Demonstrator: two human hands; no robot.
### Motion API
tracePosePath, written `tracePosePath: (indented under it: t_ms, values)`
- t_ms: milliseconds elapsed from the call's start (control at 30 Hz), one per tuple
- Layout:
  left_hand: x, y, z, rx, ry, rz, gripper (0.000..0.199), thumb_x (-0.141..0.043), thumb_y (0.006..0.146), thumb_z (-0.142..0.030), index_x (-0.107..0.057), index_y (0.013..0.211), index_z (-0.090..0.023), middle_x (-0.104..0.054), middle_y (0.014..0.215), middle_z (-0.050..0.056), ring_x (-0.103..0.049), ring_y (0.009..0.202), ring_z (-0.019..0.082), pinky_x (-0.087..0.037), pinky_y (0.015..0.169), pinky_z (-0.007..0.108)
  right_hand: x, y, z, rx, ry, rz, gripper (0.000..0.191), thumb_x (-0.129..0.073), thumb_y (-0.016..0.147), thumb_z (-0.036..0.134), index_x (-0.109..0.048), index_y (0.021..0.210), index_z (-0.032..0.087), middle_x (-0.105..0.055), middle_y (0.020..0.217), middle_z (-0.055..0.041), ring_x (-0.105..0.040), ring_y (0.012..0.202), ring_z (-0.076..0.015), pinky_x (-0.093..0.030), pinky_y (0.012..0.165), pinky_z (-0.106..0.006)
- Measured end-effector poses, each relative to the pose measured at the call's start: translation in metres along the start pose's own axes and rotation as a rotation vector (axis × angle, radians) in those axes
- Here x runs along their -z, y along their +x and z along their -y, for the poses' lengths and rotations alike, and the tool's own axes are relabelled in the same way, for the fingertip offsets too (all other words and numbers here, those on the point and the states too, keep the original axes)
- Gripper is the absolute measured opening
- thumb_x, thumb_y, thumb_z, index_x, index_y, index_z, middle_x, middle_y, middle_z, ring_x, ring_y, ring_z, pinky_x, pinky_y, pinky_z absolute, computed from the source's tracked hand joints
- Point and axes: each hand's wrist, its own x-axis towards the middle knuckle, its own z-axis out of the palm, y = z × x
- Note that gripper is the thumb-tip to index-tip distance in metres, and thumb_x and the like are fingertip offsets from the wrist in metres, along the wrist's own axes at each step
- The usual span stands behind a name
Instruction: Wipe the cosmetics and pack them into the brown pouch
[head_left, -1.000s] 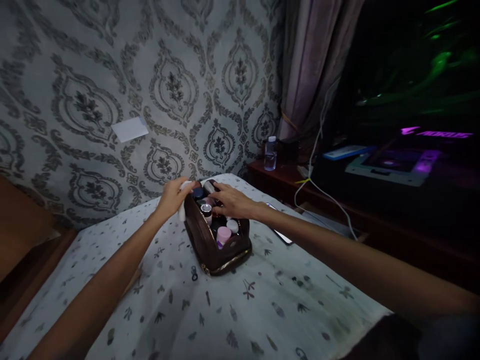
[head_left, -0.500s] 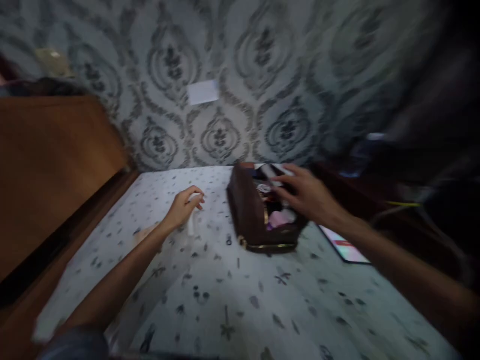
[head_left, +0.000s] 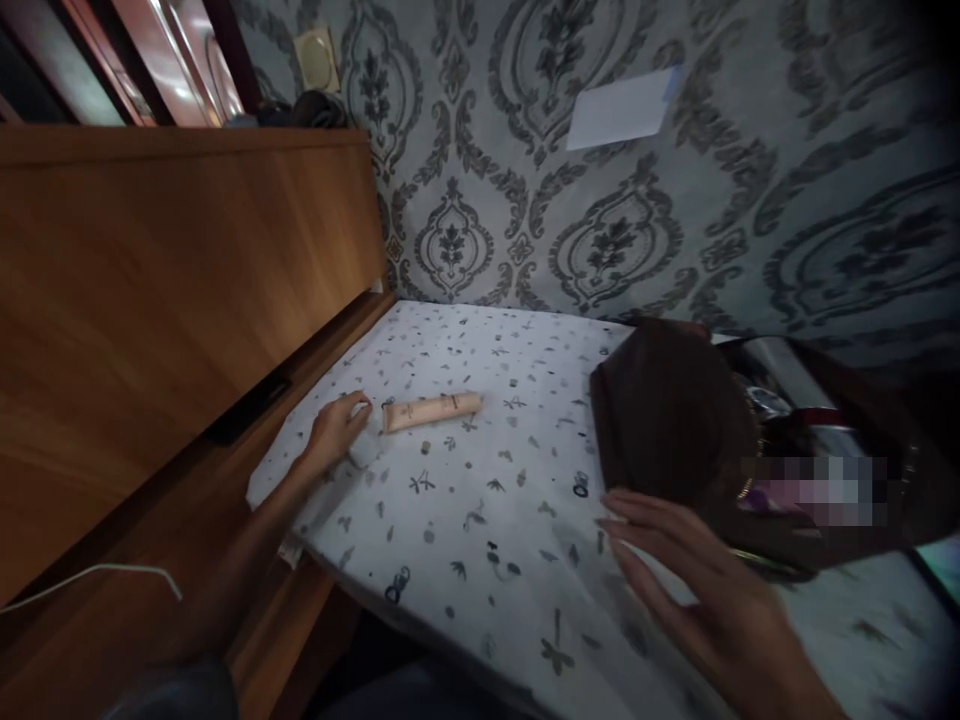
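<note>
My left hand is over the left side of the patterned cloth, fingers curled in a pinch. Something pale shows below its fingertips, too faint to name. Just right of that hand lies a beige squeeze tube, apart from the fingers. My right hand is open, fingers stretched out, at the front left of a brown zip bag. Whether it touches the bag I cannot tell. The bag stands unzipped, with a silvery round item and other small things inside, part of them blurred out.
A wooden panel borders the cloth-covered table on the left. Behind is a patterned wall with a white paper. A white cable hangs at lower left. The edge of a lit screen shows at far right.
The view has turned left. My right hand has gone from above the bag's opening to its front left. My left hand is now left of the beige tube, which shows in full.
</note>
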Motion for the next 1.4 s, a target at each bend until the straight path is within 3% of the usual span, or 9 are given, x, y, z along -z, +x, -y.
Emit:
tracePosePath:
  t_ms: [100, 333, 533, 667, 800, 933, 1100, 1267, 1400]
  values:
    - [-0.012, 0.005, -0.017, -0.084, 0.064, 0.020, 0.034, -0.040, 0.096, -0.037, -0.066, 0.111, -0.019, -0.071, 0.111, 0.008, -0.062, 0.105, 0.024, -0.047, 0.090, 0.034, -0.024, 0.007, 0.007, 0.095, 0.072, 0.081, 0.019, -0.053, 0.095, 0.026, -0.068, 0.107, 0.025, -0.072, 0.108, -0.0087, -0.068, 0.103, -0.0221, -0.058, 0.089, -0.039]
    - [-0.050, 0.028, -0.069, -0.317, 0.228, 0.273, 0.044, -0.049, 0.094, -0.034, -0.052, 0.136, -0.020, -0.062, 0.131, 0.011, -0.056, 0.120, 0.028, -0.048, 0.093, 0.039, -0.066, 0.028, 0.013, -0.155, 0.274, 0.280, 0.027, -0.055, 0.092, 0.023, -0.065, 0.117, 0.021, -0.069, 0.117, -0.0116, -0.062, 0.114, -0.0241, -0.052, 0.099, -0.044]
    - [-0.056, 0.031, -0.070, -0.589, 0.036, 0.350, 0.039, -0.049, 0.092, -0.043, -0.063, 0.124, -0.025, -0.067, 0.124, 0.009, -0.061, 0.111, 0.029, -0.054, 0.087, 0.038, -0.078, 0.024, 0.010, -0.315, 0.244, 0.313, 0.054, -0.060, 0.089, 0.024, -0.046, 0.140, 0.017, -0.051, 0.142, -0.0150, -0.045, 0.134, -0.0257, -0.039, 0.112, -0.044]
    - [-0.070, 0.025, -0.066, -0.734, -0.110, 0.419, 0.036, -0.055, 0.090, -0.041, -0.066, 0.123, -0.032, -0.068, 0.125, 0.005, -0.062, 0.114, 0.026, -0.054, 0.094, 0.038, -0.088, 0.021, 0.011, -0.348, 0.211, 0.359, 0.052, -0.065, 0.087, 0.028, -0.051, 0.135, 0.016, -0.056, 0.135, -0.0137, -0.049, 0.126, -0.0268, -0.042, 0.108, -0.041]
    - [-0.070, 0.021, -0.077, -0.670, -0.251, 0.360, 0.035, -0.056, 0.090, -0.043, -0.066, 0.120, -0.029, -0.070, 0.121, 0.006, -0.067, 0.110, 0.024, -0.055, 0.094, 0.037, -0.100, 0.019, 0.010, -0.341, 0.192, 0.360, 0.046, -0.064, 0.088, 0.026, -0.055, 0.132, 0.015, -0.063, 0.122, -0.0121, -0.053, 0.115, -0.0262, -0.045, 0.101, -0.040]
    - [-0.071, 0.004, -0.112, -0.530, -0.332, 0.121, 0.034, -0.046, 0.094, -0.045, -0.067, 0.106, -0.022, -0.073, 0.107, 0.007, -0.070, 0.099, 0.023, -0.058, 0.087, 0.035, -0.105, 0.016, 0.008, -0.387, 0.211, 0.313, 0.048, -0.065, 0.086, 0.028, -0.053, 0.132, 0.015, -0.063, 0.121, -0.0128, -0.054, 0.114, -0.0268, -0.045, 0.099, -0.040]
    - [-0.106, -0.028, -0.147, -0.723, -0.203, -0.012, 0.039, -0.037, 0.098, -0.037, -0.062, 0.122, -0.020, -0.072, 0.115, 0.009, -0.067, 0.105, 0.024, -0.056, 0.091, 0.040, -0.109, 0.016, 0.006, -0.448, 0.226, 0.247, 0.043, -0.066, 0.078, 0.023, -0.058, 0.119, 0.013, -0.066, 0.114, -0.0134, -0.060, 0.105, -0.0269, -0.047, 0.094, -0.039]
    - [-0.116, -0.011, -0.121, -0.839, -0.038, -0.039, 0.040, -0.032, 0.099, -0.034, -0.066, 0.113, -0.020, -0.074, 0.104, 0.009, -0.068, 0.095, 0.025, -0.053, 0.087, 0.041, -0.109, 0.016, 0.004, -0.430, 0.220, 0.239, 0.037, -0.075, 0.075, 0.031, -0.061, 0.107, 0.017, -0.069, 0.106, -0.0095, -0.061, 0.102, -0.0265, -0.047, 0.092, -0.037]
    - [-0.099, 0.013, -0.087, -0.703, 0.006, -0.007, 0.041, -0.030, 0.099, -0.039, -0.067, 0.102, -0.021, -0.074, 0.097, 0.006, -0.068, 0.092, 0.025, -0.054, 0.083, 0.040, -0.107, 0.014, 0.005, -0.438, 0.200, 0.251, 0.038, -0.078, 0.076, 0.036, -0.061, 0.105, 0.019, -0.068, 0.104, -0.0083, -0.061, 0.100, -0.0257, -0.048, 0.086, -0.035]
